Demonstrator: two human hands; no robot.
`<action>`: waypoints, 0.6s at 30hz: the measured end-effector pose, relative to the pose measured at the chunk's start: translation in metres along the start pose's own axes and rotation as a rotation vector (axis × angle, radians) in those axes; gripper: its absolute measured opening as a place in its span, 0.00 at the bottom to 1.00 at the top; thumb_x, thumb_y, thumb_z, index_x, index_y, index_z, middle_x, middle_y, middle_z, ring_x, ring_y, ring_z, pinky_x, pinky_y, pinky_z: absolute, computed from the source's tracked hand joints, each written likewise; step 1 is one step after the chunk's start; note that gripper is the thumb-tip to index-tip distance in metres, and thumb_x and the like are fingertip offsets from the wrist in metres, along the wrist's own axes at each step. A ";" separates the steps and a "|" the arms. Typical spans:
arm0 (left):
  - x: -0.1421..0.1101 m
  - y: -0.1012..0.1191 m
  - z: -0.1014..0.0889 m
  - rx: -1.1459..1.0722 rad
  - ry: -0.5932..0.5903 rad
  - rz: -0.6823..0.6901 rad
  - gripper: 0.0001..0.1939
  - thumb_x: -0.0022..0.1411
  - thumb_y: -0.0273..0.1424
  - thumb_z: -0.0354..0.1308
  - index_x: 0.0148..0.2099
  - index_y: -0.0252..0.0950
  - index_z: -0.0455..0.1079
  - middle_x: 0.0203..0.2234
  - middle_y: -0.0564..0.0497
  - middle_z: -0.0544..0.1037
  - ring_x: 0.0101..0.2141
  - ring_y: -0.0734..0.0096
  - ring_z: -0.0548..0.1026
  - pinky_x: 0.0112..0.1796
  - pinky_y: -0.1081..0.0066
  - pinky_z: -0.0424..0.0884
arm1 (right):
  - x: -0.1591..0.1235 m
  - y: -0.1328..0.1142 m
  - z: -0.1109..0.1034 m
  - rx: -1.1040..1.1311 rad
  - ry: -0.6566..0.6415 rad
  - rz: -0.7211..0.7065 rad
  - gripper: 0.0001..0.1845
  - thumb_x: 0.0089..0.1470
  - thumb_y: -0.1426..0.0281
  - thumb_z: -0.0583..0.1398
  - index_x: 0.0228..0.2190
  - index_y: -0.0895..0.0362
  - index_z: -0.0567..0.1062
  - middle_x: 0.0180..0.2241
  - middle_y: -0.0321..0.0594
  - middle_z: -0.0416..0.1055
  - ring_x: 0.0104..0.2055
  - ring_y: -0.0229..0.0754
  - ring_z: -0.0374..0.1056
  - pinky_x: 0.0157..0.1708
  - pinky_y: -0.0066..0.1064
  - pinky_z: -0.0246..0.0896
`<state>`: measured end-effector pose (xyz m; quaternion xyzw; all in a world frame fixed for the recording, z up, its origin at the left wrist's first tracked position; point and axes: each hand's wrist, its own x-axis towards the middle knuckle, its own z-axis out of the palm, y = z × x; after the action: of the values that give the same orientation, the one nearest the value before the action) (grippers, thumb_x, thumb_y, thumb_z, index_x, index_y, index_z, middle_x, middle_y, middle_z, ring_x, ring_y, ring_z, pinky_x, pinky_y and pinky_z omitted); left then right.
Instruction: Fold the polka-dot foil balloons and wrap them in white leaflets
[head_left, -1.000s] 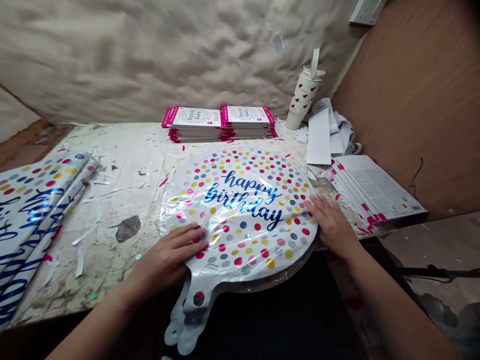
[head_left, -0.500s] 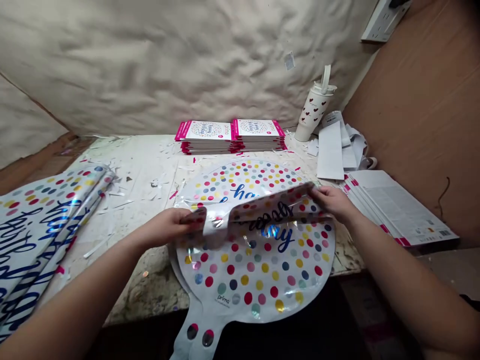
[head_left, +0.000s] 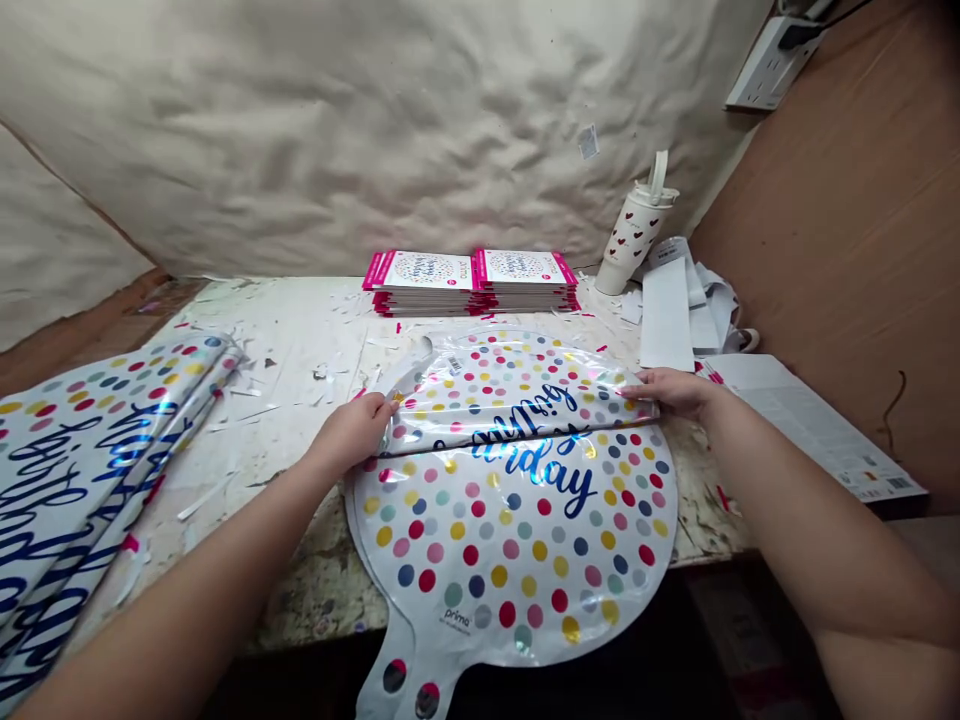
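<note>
A folded foil balloon [head_left: 495, 400], white with coloured dots and blue lettering, lies across other flat foil balloons [head_left: 517, 560] at the table's front edge. Its crease runs left to right, with its printed underside facing up. My left hand [head_left: 360, 428] is closed on the left end of the fold, fingers pinched at the edge. At the right end, my right hand [head_left: 671, 392] grips the same balloon, thumb and fingers together near the crease. The lower balloons' tails hang past the table edge toward me.
More folded balloons [head_left: 90, 480] lie at the left. Two stacks of pink-edged packets [head_left: 427, 272] stand at the back, beside a heart-patterned tumbler [head_left: 636, 235]. Loose white paper [head_left: 667, 315] and printed cards [head_left: 810, 420] lie right; scraps litter the table [head_left: 285, 340].
The raised flap of the top balloon has been laid down flat, its tail turning to the upper left. Both hands stay at its ends, and the view has shifted slightly.
</note>
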<state>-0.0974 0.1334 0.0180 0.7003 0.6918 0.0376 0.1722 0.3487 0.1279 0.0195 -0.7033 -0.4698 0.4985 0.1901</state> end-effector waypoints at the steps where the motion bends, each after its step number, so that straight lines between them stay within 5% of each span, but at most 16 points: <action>1: -0.002 0.001 -0.001 0.020 0.002 0.004 0.20 0.60 0.46 0.40 0.29 0.38 0.65 0.24 0.46 0.74 0.29 0.59 0.71 0.27 0.69 0.61 | -0.003 0.003 -0.003 -0.007 -0.012 0.008 0.18 0.31 0.59 0.69 0.20 0.57 0.70 0.21 0.39 0.71 0.23 0.39 0.65 0.22 0.29 0.60; 5: -0.020 0.013 -0.002 0.137 0.142 0.053 0.24 0.60 0.44 0.42 0.48 0.32 0.65 0.37 0.37 0.75 0.40 0.47 0.71 0.36 0.58 0.65 | -0.005 0.010 -0.015 -0.100 0.044 0.042 0.18 0.27 0.66 0.70 0.18 0.56 0.67 0.17 0.34 0.66 0.21 0.37 0.62 0.20 0.28 0.56; 9: -0.053 0.034 0.016 0.243 0.262 0.342 0.29 0.64 0.41 0.40 0.62 0.30 0.52 0.59 0.36 0.58 0.58 0.50 0.54 0.54 0.54 0.53 | -0.014 -0.008 -0.011 -0.295 0.213 0.060 0.27 0.20 0.70 0.72 0.29 0.58 0.71 0.28 0.44 0.72 0.34 0.51 0.68 0.29 0.35 0.61; 11: -0.068 0.043 0.030 0.260 0.171 0.456 0.31 0.63 0.45 0.41 0.62 0.29 0.53 0.61 0.37 0.54 0.60 0.50 0.50 0.56 0.53 0.50 | -0.030 -0.028 0.020 -0.514 0.408 -0.080 0.32 0.26 0.67 0.71 0.38 0.59 0.71 0.40 0.52 0.71 0.46 0.59 0.64 0.40 0.43 0.61; 13: -0.077 0.048 0.043 0.275 0.108 0.502 0.33 0.62 0.47 0.41 0.62 0.29 0.54 0.60 0.38 0.55 0.60 0.49 0.51 0.56 0.50 0.50 | -0.050 -0.048 0.074 -0.721 0.492 -0.414 0.30 0.44 0.64 0.63 0.49 0.62 0.67 0.51 0.56 0.63 0.55 0.60 0.56 0.50 0.51 0.52; 15: -0.082 0.049 0.053 0.274 0.087 0.531 0.32 0.63 0.47 0.41 0.62 0.31 0.55 0.59 0.39 0.58 0.59 0.49 0.54 0.55 0.50 0.52 | -0.069 -0.063 0.136 -0.761 0.285 -0.714 0.24 0.56 0.63 0.52 0.52 0.59 0.66 0.56 0.49 0.60 0.59 0.52 0.54 0.56 0.45 0.48; 16: -0.083 0.048 0.056 0.272 0.087 0.544 0.31 0.63 0.46 0.42 0.61 0.32 0.56 0.59 0.40 0.59 0.58 0.49 0.54 0.54 0.50 0.53 | -0.075 -0.066 0.164 -0.771 0.212 -0.773 0.22 0.56 0.62 0.51 0.51 0.54 0.67 0.57 0.41 0.59 0.59 0.45 0.53 0.58 0.37 0.48; 18: -0.083 0.045 0.057 0.277 0.097 0.547 0.28 0.63 0.44 0.42 0.61 0.35 0.57 0.59 0.40 0.58 0.58 0.45 0.54 0.52 0.47 0.55 | -0.080 -0.060 0.198 -0.785 0.077 -0.872 0.29 0.54 0.55 0.52 0.55 0.52 0.61 0.60 0.35 0.54 0.62 0.43 0.48 0.60 0.36 0.44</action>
<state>-0.0408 0.0417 -0.0072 0.8747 0.4835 0.0212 0.0255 0.1414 0.0492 0.0209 -0.4805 -0.8578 0.1373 0.1200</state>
